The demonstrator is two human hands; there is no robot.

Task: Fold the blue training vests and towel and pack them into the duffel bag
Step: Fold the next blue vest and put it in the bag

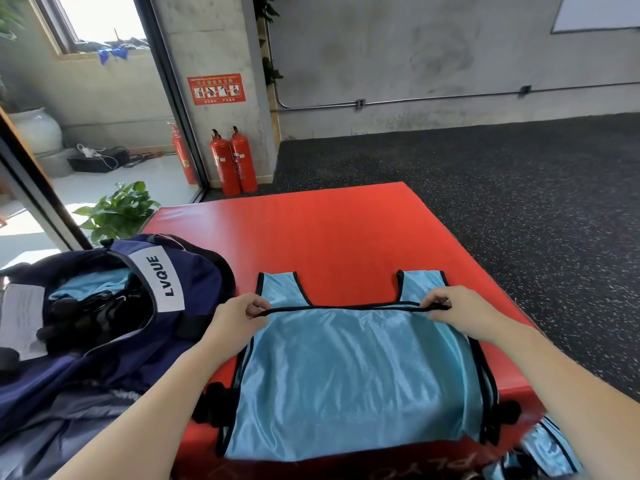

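The red mat (346,237) carries a light blue training vest (353,375) spread flat, with the open navy duffel bag (114,323) just left of the vest, its white label reading "LVQUE". The mesh looks thin, floppy and slippery, so its black-trimmed hem corners seem the best hold. There the left hand (239,315) and right hand (450,311) each pinch the doubled-over hem.

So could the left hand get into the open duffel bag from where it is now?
Probably yes. The left hand pinches the vest's trim right beside the duffel bag, whose opening faces up with nothing between them; it would need to let go first.
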